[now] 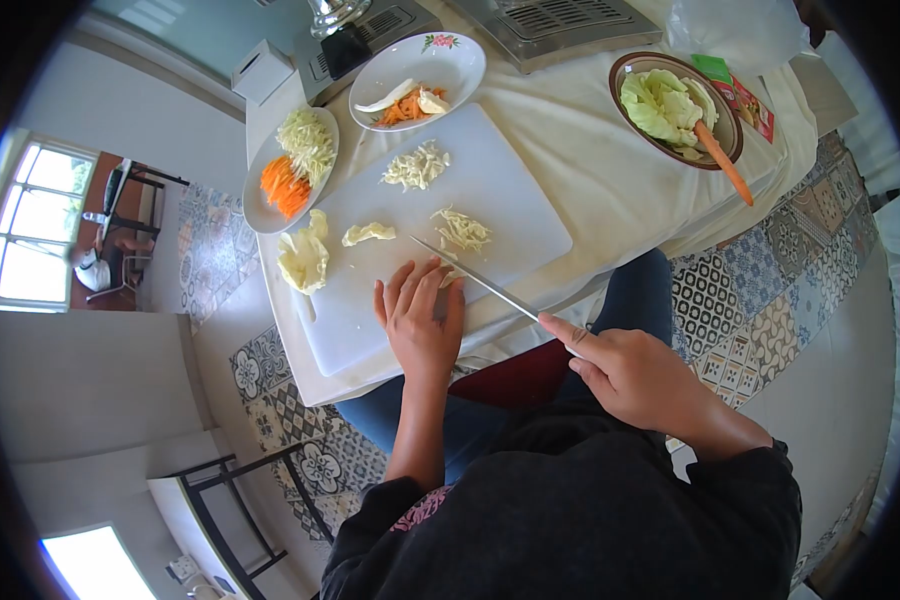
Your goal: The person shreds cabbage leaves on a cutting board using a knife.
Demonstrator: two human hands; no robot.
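My right hand [630,370] is closed around the handle of a kitchen knife [495,288], index finger laid along its spine. The blade points up and left over the white cutting board [515,200]. Close beside the blade, my left hand [420,315] presses a small piece of cabbage [451,274] to the board with bent fingers; much of that piece is hidden. Just beyond the knife tip lies a heap of cabbage shreds [463,230]. Farther up is chopped white vegetable [417,166]. A cabbage strip [368,234] and a larger cabbage leaf [304,252] lie to the left.
An oval plate [261,213] holds shredded carrot and cabbage. Behind the board, a flowered bowl [460,75] contains carrot shreds and white pieces. At right, a brown-rimmed bowl [625,130] holds cabbage leaves and a carrot [722,163]. Portable stoves [560,35] stand at the back.
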